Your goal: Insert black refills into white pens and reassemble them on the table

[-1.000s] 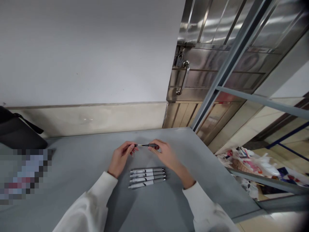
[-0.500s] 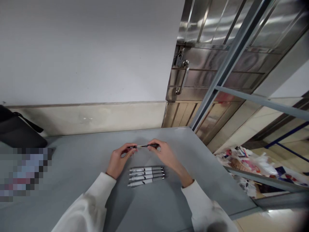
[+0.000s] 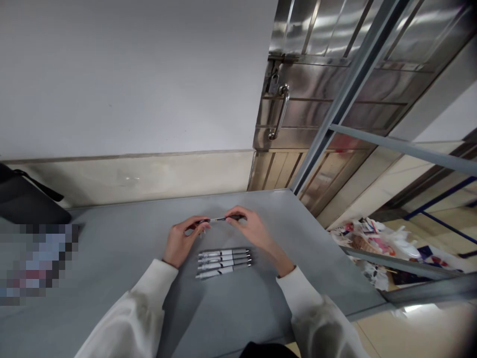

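Above the grey table, a slim pen (image 3: 216,219) spans the gap between my two hands, held level. My left hand (image 3: 182,240) pinches its left end between thumb and fingers. At the other end, my right hand (image 3: 249,229) grips the dark part with thumb and fingertips. The stretch between the hands looks pale and narrow, darker towards the right; whether the pen is in one piece I cannot tell. Just below the hands, several white-and-silver pens (image 3: 223,262) lie side by side in a row, tips or clickers pointing right.
The grey table (image 3: 122,268) meets a wall (image 3: 130,179) at the back. A black bag (image 3: 30,196) stands at the left, near a blurred-out patch. Right of the table are a metal frame post (image 3: 337,112), a steel door (image 3: 298,114) and a shelf of mixed goods (image 3: 383,243).
The view has shifted slightly. Both hands still hold the pen; the stretch between them now looks paler and a little longer, with less dark rod showing at the right. The row of pens is unchanged.
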`<state>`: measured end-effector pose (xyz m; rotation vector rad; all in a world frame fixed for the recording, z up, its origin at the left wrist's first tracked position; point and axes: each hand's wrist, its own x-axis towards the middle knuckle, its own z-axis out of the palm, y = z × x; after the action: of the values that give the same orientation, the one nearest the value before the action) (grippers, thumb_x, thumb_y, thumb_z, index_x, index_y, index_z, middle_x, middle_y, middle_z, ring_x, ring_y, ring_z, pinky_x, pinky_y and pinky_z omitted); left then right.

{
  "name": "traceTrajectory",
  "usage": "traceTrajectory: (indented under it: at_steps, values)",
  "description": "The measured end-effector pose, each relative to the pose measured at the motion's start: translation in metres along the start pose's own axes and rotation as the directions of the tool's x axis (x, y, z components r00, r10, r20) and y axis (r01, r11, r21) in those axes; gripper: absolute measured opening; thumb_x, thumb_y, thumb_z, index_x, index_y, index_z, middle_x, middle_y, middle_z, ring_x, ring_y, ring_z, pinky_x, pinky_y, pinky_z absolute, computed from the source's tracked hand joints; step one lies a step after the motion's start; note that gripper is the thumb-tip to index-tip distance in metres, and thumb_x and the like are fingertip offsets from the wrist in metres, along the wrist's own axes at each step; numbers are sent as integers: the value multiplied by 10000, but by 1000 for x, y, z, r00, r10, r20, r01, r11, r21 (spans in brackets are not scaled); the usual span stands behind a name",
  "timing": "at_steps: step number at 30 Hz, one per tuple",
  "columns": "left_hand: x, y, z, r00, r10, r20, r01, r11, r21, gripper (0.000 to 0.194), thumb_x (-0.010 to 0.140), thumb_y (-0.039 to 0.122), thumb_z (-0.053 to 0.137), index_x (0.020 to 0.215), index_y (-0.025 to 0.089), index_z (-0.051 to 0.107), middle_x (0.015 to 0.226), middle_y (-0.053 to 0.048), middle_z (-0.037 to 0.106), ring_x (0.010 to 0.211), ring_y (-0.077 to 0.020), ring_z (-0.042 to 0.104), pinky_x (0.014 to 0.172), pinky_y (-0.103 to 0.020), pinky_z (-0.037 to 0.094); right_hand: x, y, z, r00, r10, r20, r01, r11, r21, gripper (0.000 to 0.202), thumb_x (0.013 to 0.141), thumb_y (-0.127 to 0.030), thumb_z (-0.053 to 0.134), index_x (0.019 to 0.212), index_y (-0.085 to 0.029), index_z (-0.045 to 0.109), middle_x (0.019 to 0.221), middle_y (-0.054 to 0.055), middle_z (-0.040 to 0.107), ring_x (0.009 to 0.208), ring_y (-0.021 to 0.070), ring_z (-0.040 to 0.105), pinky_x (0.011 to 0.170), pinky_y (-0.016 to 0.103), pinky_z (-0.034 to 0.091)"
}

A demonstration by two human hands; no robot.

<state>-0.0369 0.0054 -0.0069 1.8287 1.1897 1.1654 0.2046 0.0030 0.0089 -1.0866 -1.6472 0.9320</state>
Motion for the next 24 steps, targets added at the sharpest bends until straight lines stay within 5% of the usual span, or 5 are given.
traceTrajectory:
  at_steps: [7,12,16,21,24]
  values:
    - [0,-4,-3,1000,-9,3,9,1000,9,331,954,493,694,1103,220,808,908,-30,834,753,-182,702,752,-264,543,-1,0,-2,998,53,18,-53,998,19,234,966,-427,642,934,-217,741,898,44,759,825,203,701,853,373,552]
    - [4,1,-5,1000,-1,2,1,1000,-4,331,946,487,704,1080,209,824,929,-43,838,761,-193,712,767,-275,556,-4,0,-5,1000,-13,-19,14,1000,17,182,894,-361,738,1039,-251,749,1095,45,770,1078,229,701,1008,396,516]
    - [5,3,-4,1000,16,12,-16,1000,5,302,941,485,722,1054,231,840,1024,-48,839,869,-212,733,817,-278,557,-5,-3,-5,995,96,-9,-96,993,66,224,950,-435,663,946,-224,740,924,46,763,889,220,718,896,391,556]
    - [2,1,-4,1000,-5,2,5,999,-47,314,950,478,711,1092,224,829,976,-44,839,748,-186,700,739,-271,574,-6,-8,-5,999,15,-31,-13,999,44,170,877,-376,756,986,-248,730,1050,33,754,1058,224,696,1005,380,515]
    - [1,0,-4,1000,-7,-9,6,998,-56,307,944,470,717,1084,220,830,964,-43,838,726,-178,697,718,-262,576,-6,-9,-4,997,82,-10,-81,994,77,177,924,-403,696,985,-239,731,982,35,757,948,212,715,931,376,541]
